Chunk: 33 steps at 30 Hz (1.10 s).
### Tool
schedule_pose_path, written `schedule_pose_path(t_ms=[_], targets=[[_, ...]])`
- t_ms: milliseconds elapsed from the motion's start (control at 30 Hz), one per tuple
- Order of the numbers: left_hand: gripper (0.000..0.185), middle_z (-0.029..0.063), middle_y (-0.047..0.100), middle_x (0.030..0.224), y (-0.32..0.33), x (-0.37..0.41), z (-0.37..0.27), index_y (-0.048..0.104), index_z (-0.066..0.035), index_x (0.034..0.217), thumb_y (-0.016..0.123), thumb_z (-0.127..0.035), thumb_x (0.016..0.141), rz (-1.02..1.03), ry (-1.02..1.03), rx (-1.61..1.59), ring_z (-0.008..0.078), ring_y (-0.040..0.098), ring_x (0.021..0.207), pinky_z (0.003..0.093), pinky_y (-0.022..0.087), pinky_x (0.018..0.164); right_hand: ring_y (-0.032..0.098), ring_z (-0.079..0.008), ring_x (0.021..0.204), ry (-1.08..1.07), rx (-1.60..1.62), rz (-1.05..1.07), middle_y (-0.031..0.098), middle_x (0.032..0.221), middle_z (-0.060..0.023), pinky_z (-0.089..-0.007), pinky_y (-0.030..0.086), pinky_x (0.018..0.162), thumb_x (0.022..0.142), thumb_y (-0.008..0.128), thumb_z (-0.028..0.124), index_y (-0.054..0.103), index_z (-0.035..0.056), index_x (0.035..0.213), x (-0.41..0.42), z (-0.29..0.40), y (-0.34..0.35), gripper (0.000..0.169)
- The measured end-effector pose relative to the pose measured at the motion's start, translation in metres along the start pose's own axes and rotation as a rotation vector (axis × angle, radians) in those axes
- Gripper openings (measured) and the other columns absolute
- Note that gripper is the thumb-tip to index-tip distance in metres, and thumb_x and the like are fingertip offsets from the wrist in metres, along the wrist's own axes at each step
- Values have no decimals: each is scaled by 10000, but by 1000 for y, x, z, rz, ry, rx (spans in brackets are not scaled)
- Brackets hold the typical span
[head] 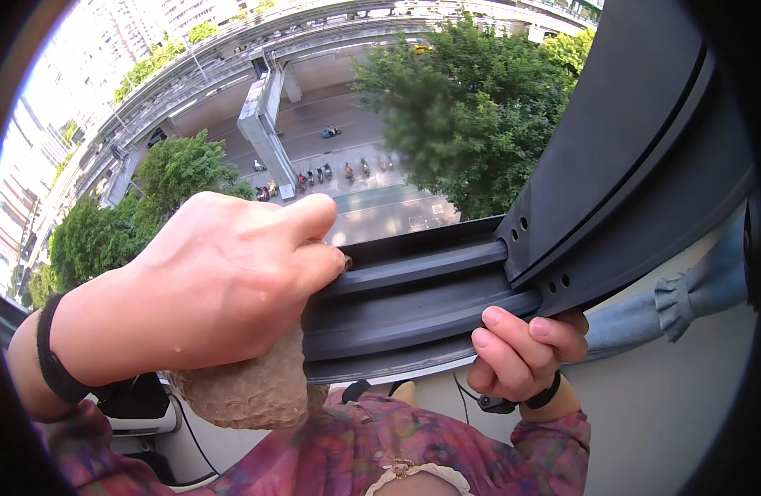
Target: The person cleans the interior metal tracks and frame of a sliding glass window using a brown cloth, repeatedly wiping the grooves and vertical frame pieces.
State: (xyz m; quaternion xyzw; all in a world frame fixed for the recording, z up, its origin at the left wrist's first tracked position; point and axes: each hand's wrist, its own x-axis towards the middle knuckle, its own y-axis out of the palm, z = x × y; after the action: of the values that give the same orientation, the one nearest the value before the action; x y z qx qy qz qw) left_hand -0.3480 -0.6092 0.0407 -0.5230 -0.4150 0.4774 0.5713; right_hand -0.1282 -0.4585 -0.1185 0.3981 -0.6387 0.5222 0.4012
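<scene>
My left hand [232, 279] is closed in a fist over a damp-looking brown cloth [247, 397]. Most of the cloth hangs below the fist on the inner side of a dark window frame; a bit of it shows at the thumb. Under the fist, the frame's lower track [405, 304] has two raised rails running to the right corner. At that corner my right hand [523, 353] touches the inner edge of the frame with curled fingers. Whether it grips the edge cannot be seen. The dark side jamb [610, 155] rises there, with small round holes near its foot.
Beyond the outer edge lies a long drop to a street [362, 204] with parked scooters, trees [479, 118] and an elevated road [331, 31]. A light blue ruffled fabric [672, 310] hangs at the right by a pale wall [659, 403]. Cables hang below the sill.
</scene>
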Motion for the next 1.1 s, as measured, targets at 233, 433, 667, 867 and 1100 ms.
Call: schedule_pose_path(t_ms=[233, 433, 667, 867, 1100], targets=[[178, 80, 497, 845, 6, 20, 1, 603, -36, 910, 626, -100, 745, -14, 98, 147, 246, 599, 680, 363, 481, 556, 425, -104, 1089, 10, -27, -6, 675, 1029, 137, -281, 339, 909, 817, 549, 194, 645, 264, 981, 4, 7, 7, 203], [103, 98, 508, 840, 13, 26, 28, 543, -30, 827, 596, -109, 788, -253, 217, 55, 279, 612, 698, 382, 495, 585, 425, -167, 1059, 67, -121, 13, 670, 1024, 90, -325, 352, 900, 806, 517, 152, 613, 228, 992, 28, 34, 28, 224], [69, 90, 580, 798, 16, 1, 33, 593, -46, 780, 624, -107, 765, -225, 201, 61, 273, 642, 700, 370, 508, 574, 438, -233, 1098, 42, -197, -31, 656, 1075, -10, -338, 351, 959, 814, 449, 64, 593, 140, 1004, 14, 20, 23, 251], [112, 70, 542, 796, 21, -74, 67, 613, -68, 840, 643, -92, 736, -215, 154, -28, 277, 603, 668, 375, 469, 539, 447, -286, 1156, 66, -313, 27, 632, 1098, -70, -368, 368, 991, 812, 491, 16, 594, 78, 1017, 16, 30, 13, 238], [144, 56, 545, 732, 22, -175, 89, 679, -81, 815, 665, -72, 673, -199, -54, -13, 258, 607, 654, 363, 454, 529, 469, -320, 1113, -173, -431, -116, 605, 1040, -107, -411, 428, 960, 807, 456, 38, 564, 54, 977, 48, 62, 4, 203]])
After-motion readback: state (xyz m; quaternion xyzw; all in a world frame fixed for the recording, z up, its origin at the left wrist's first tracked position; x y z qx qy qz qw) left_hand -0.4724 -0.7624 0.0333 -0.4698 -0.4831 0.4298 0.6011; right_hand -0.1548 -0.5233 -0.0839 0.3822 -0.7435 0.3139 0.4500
